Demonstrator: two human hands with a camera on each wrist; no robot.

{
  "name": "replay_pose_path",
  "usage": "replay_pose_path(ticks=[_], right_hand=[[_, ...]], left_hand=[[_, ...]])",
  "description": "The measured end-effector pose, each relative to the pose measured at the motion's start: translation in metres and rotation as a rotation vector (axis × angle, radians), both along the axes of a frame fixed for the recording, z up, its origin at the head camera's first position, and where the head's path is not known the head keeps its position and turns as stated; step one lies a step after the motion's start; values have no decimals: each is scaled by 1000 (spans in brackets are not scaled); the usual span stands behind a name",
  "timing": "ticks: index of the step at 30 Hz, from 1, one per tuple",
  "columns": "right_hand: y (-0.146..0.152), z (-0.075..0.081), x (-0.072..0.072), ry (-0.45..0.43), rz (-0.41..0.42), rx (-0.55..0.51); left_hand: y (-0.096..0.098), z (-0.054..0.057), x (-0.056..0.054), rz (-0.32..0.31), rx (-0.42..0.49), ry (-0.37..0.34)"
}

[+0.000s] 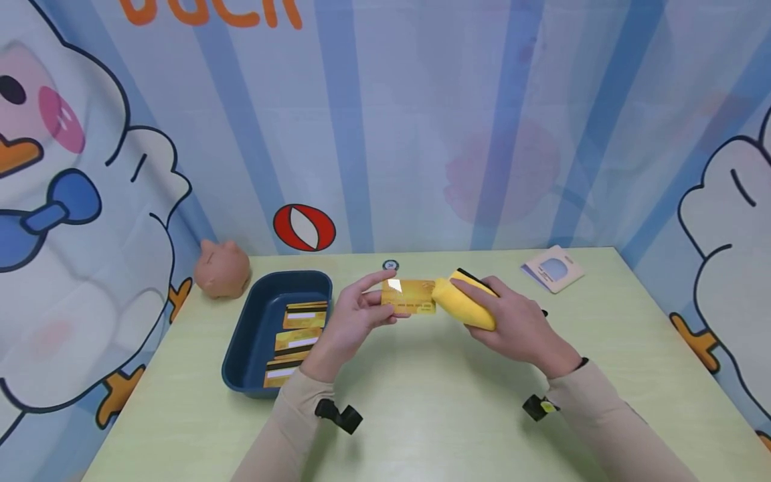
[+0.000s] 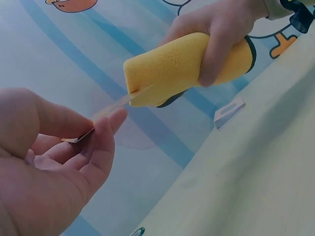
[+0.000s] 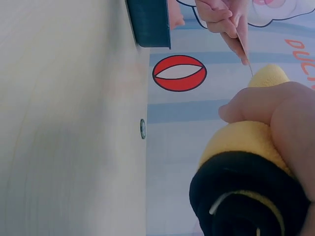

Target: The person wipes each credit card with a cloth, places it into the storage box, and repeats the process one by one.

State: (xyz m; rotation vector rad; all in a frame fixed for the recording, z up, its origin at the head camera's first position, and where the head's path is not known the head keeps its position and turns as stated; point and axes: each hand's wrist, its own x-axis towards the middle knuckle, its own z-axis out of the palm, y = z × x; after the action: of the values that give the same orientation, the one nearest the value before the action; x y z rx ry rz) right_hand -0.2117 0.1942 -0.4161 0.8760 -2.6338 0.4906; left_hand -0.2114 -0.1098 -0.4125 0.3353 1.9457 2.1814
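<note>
My left hand (image 1: 352, 311) pinches a gold bank card (image 1: 409, 298) by its left end, between thumb and fingers, above the table. My right hand (image 1: 521, 325) grips a yellow cloth (image 1: 460, 306) with a black edge, its fuzzy texture showing in the left wrist view. From the right wrist, the near end of the cloth (image 3: 246, 142) looks rolled up, black outside and in. The far end of the cloth overlaps the card's right edge. Left of my left hand, several gold cards (image 1: 299, 340) lie in a dark blue tray (image 1: 241, 355), partly hidden by my wrist.
A pink piggy bank (image 1: 221, 271) stands behind the tray at the table's back left. Near the back edge lies a small round disc (image 1: 391, 265). At the back right is a pale pink booklet (image 1: 554, 268). A blue patterned curtain (image 1: 403, 134) hangs behind the table.
</note>
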Motion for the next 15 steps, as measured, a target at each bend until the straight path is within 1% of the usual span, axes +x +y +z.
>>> replay_pose_path(ticks=[6, 12, 15], right_hand=[[2, -3, -1, -62, -8, -49], [2, -3, 0, -102, -7, -83], [1, -1, 0, -109, 1, -98]], left_hand=[[-1, -7, -2, -19, -32, -17], [2, -10, -3, 28, -116, 3], [4, -12, -2, 36, -163, 21]])
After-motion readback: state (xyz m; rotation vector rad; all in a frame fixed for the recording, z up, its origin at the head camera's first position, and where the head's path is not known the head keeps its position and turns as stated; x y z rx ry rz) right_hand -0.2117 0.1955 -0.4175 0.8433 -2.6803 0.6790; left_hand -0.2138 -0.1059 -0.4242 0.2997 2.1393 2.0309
